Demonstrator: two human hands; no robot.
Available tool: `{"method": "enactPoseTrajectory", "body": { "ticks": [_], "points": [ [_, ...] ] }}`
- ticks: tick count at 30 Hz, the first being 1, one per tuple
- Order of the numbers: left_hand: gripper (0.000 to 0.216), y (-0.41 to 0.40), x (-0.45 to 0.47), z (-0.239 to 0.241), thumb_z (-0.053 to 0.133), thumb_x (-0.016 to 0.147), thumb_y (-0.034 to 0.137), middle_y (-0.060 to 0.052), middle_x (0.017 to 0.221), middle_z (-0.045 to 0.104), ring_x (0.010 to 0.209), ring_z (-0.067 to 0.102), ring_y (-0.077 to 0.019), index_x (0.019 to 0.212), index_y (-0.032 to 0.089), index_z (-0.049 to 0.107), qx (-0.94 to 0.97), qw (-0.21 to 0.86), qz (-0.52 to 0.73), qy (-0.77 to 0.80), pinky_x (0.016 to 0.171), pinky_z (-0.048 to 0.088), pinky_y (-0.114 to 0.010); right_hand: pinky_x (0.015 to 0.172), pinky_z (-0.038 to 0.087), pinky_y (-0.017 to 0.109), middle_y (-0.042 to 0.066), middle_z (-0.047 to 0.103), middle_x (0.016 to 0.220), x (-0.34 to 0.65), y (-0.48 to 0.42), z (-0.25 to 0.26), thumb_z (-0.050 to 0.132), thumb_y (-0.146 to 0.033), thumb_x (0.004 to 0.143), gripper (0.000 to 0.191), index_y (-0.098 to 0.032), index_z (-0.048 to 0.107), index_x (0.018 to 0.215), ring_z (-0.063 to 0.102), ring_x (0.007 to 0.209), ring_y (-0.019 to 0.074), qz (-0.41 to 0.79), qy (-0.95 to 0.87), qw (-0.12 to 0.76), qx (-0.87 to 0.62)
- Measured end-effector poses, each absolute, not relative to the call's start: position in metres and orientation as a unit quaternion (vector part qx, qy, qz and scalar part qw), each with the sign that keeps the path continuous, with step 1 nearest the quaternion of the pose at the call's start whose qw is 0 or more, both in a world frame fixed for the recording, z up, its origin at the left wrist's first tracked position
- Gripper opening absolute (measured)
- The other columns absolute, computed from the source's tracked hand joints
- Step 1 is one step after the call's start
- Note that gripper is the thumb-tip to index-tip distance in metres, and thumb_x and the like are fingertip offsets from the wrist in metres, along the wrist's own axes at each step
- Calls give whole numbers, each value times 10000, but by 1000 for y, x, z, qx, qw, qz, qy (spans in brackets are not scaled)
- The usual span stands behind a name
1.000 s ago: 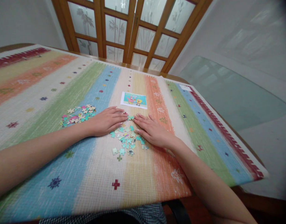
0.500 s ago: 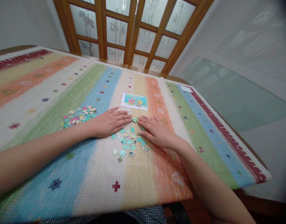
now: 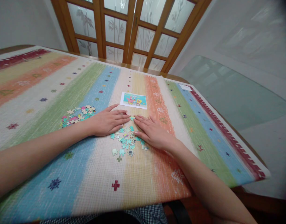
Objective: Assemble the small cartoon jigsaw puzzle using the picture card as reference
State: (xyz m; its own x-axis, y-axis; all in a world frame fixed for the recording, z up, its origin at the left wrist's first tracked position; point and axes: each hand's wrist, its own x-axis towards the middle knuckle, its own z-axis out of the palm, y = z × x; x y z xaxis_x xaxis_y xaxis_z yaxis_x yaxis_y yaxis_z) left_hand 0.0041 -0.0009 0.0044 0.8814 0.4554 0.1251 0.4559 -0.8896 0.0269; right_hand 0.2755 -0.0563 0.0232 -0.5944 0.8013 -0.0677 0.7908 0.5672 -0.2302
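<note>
My left hand (image 3: 110, 121) lies flat on the striped tablecloth, palm down with its fingers stretched toward the right. Opposite it, my right hand (image 3: 152, 130) also lies palm down, fingers extended to the left. Between the fingertips of both hands sits a small teal jigsaw piece (image 3: 132, 118), partly covered. A loose spread of mostly teal puzzle pieces (image 3: 127, 141) lies just below the hands, some hidden under the right fingers. Beyond the fingertips rests a printed picture card (image 3: 134, 100) with a pink and a yellow cartoon figure.
A heap of mixed puzzle pieces (image 3: 78, 114) lies behind my left forearm. The striped tablecloth (image 3: 98, 180) covers the table. A small white slip (image 3: 185, 87) is at the far right. Wood-framed glass doors (image 3: 131, 31) stand beyond the table.
My right hand has shifted slightly left, its fingertips closer to my left hand and covering more of the piece between them. The left hand has hardly moved.
</note>
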Motion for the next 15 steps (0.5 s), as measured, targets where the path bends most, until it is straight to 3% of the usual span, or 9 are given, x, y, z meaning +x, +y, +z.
{"method": "enactPoseTrajectory", "body": {
  "ticks": [5,10,15],
  "points": [
    [486,1,-1,2,301,1073,405,-23,1530,530,1480,397,-209,1486,255,507,-961,16,-82,-264,1268,-9,-446,1269,146,571,113,287,1662,262,-48,21,380,-576,1045,646,-217,368,1582,259,1546,267,122,-889,21,-442],
    [490,1,-2,1,252,1088,389,-34,1481,584,1430,460,-204,1415,220,576,-949,1,-91,-302,1251,142,-442,1263,155,593,134,333,1646,255,-41,19,387,-509,1060,606,-172,388,1564,274,1542,270,132,-890,49,-434],
    [471,4,0,0,269,1093,388,-48,1419,636,1383,507,-201,1365,209,610,-945,-32,-116,-305,1209,273,-439,1220,333,501,138,485,1560,264,-32,10,482,-340,1030,543,-215,399,1552,454,1442,245,155,-864,154,-453]
  ]
}}
